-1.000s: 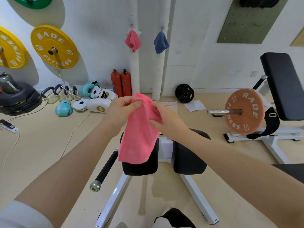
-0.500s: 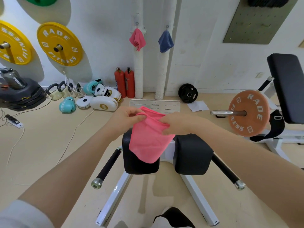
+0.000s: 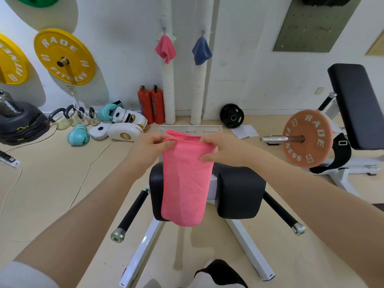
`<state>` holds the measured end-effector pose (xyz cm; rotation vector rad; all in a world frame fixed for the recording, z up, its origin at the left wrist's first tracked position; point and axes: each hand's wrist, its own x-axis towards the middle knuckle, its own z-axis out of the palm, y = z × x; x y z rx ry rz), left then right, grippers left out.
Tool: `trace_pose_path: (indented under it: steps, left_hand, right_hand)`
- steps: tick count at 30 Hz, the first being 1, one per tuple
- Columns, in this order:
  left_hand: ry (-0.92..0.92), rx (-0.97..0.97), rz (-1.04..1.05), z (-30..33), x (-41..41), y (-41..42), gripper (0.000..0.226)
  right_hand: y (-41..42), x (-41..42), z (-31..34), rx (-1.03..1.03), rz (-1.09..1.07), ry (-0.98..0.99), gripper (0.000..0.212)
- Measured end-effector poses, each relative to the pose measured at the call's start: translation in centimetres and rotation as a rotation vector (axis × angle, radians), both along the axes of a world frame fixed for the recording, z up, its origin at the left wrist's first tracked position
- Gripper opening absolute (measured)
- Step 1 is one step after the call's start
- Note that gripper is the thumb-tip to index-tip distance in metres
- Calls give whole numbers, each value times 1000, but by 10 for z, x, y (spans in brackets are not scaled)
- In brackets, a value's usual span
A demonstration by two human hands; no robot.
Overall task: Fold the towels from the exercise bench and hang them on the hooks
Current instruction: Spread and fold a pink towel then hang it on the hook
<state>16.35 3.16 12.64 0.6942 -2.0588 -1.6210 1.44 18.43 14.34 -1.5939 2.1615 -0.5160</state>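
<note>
Exercise bench (image 3: 241, 190) stood below, 2 black pads side by side. Pink towel (image 3: 184, 183) hung folded in front of left pad, held up at its top edge. Left hand (image 3: 148, 149) pinched top left corner; right hand (image 3: 220, 149) gripped top right corner. 2 small towels, pink one (image 3: 165, 48) and blue one (image 3: 201, 51), hung on wall hooks (image 3: 164, 29).

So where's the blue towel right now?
In the head view, the blue towel hangs on the right-hand hook on the back wall, beside a pink towel, above the white pipes.

White wall (image 3: 128, 38), beige floor (image 3: 52, 183), yellow plates (image 3: 64, 57)
</note>
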Motion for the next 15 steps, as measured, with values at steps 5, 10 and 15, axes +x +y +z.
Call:
trace_pose_path:
  steps: [5,10,15]
  left_hand:
    - [-27,-57,-13,-3,-2,-1,16]
    - [-89,-152,3,-4,0,-5,15]
    - [-157,-269,35,-11,6,-8,6]
  right_hand:
    - [-4,1,-13,179,159,759,8]
    - [-1,1,-19,-114,323,1064,27]
    - [0,3,-38,-241,313,1157,18]
